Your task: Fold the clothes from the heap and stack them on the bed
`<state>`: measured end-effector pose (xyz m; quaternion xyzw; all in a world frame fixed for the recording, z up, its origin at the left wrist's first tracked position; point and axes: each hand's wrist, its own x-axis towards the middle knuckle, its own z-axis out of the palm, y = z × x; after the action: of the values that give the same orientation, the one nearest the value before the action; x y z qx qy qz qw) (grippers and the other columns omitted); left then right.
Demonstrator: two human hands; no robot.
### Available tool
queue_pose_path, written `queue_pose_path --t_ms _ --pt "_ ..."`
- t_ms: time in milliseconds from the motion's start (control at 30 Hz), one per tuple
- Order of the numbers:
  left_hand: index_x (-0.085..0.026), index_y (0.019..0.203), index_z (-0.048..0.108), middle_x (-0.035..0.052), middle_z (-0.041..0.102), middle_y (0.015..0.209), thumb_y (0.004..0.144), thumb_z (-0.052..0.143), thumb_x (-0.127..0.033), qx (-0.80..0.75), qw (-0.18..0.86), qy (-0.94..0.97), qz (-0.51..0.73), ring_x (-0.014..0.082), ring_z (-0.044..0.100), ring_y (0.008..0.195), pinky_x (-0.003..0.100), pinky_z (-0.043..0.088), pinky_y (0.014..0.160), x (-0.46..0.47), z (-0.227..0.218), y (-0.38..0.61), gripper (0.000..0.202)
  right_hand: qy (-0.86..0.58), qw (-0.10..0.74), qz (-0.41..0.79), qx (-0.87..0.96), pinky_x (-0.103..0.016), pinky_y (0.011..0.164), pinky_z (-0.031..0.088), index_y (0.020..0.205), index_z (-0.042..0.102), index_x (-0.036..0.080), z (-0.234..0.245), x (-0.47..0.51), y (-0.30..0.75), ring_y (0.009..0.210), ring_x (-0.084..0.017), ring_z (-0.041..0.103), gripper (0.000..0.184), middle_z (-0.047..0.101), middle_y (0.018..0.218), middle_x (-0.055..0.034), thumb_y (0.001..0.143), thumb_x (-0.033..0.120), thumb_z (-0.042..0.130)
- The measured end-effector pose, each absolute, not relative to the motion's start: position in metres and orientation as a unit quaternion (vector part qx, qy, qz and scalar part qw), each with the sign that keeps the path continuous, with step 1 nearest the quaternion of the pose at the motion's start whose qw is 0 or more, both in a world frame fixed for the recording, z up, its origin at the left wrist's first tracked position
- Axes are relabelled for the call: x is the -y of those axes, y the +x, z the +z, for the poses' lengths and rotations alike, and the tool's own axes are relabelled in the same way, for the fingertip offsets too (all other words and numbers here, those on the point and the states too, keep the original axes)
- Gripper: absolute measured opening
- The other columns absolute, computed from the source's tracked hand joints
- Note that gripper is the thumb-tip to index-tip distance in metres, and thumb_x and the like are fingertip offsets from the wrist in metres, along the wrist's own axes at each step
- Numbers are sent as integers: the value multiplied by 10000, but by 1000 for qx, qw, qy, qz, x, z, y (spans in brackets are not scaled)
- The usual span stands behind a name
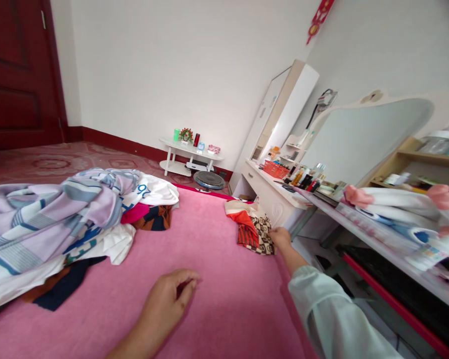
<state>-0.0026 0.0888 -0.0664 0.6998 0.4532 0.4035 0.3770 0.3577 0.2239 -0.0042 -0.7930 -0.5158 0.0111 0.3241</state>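
At the right edge of the pink bed cover (pixel 205 219), my right hand (pixel 280 237) is closed on the edge of a patterned garment (pixel 264 232). That garment is beige, orange-red and brown checked, and lies on the cover; its exact kind I cannot tell. My left hand (pixel 170 296) hovers over or rests on the cover nearer to me, thumb and fingers brought together, nothing visible between them. To its left spreads a heap of clothes: a lilac, grey and white striped cloth (pixel 93 199), a white printed shirt (pixel 159 189) and a navy and brown piece (pixel 153 219).
Along the right stands a white dressing table (pixel 265 184) with a mirror (pixel 366 144), a red basket (pixel 276 169) and bottles. Closer, a shelf desk (pixel 359 229) holds various items. A small white table (pixel 189 149) stands by the far wall; a dark red door (pixel 18 75) is at left.
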Motion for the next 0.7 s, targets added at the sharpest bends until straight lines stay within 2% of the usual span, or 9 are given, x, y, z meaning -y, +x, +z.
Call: queue_pose_path --t_ms 100,167,233,300,367,500,600,700 --pt "-222 872 704 31 719 887 851 482 -272 -454 375 700 405 193 652 824 262 488 777 -90 -67 -2 228 -788 316 -54 525 -384 874 438 913 688 141 7 -232 336 976 -255 602 246 651 1017 -144 777 251 515" --pt "-225 869 706 30 719 888 845 487 -267 -453 376 699 406 191 652 824 258 488 771 -90 -67 -2 224 -754 299 -67 581 -326 902 419 989 666 175 12 -242 311 1004 -206 581 273 634 1077 -91 816 276 480" --pt "-223 863 706 29 717 863 844 485 -264 -452 381 699 404 187 651 802 252 488 752 -89 -67 -2 225 -711 232 -78 659 -291 899 413 1032 647 193 12 -254 285 1030 -193 563 274 626 1095 -70 816 278 502" --pt "-218 855 705 29 713 833 843 481 -257 -451 384 698 403 182 648 776 246 488 732 -88 -66 -2 228 -685 143 -94 708 -307 914 402 1087 621 170 8 -265 263 1090 -222 531 315 597 1156 -110 789 233 544" --pt "-213 845 704 31 709 818 842 476 -247 -450 385 698 403 179 644 760 245 486 723 -87 -66 -1 231 -688 98 -101 712 -343 932 392 1117 602 125 0 -274 249 1130 -258 508 370 567 1195 -170 750 151 566" --pt "-220 843 704 26 707 820 843 472 -239 -455 383 697 400 175 640 754 244 480 716 -85 -66 -1 233 -713 129 -86 684 -402 907 410 1066 623 68 -13 -291 245 1076 -290 551 324 610 1104 -229 771 70 491" --pt "-225 833 700 18 704 805 839 471 -227 -456 381 698 399 170 638 742 239 475 705 -85 -67 -1 229 -731 182 -66 655 -369 857 441 1024 647 67 -13 -301 254 978 -274 606 303 660 994 -205 836 133 419" --pt "-221 822 696 13 702 789 833 477 -220 -460 380 695 402 167 637 732 236 470 695 -86 -67 0 220 -726 249 -50 639 -317 835 461 1115 611 76 -10 -309 261 973 -245 616 374 669 1017 -170 867 222 374"
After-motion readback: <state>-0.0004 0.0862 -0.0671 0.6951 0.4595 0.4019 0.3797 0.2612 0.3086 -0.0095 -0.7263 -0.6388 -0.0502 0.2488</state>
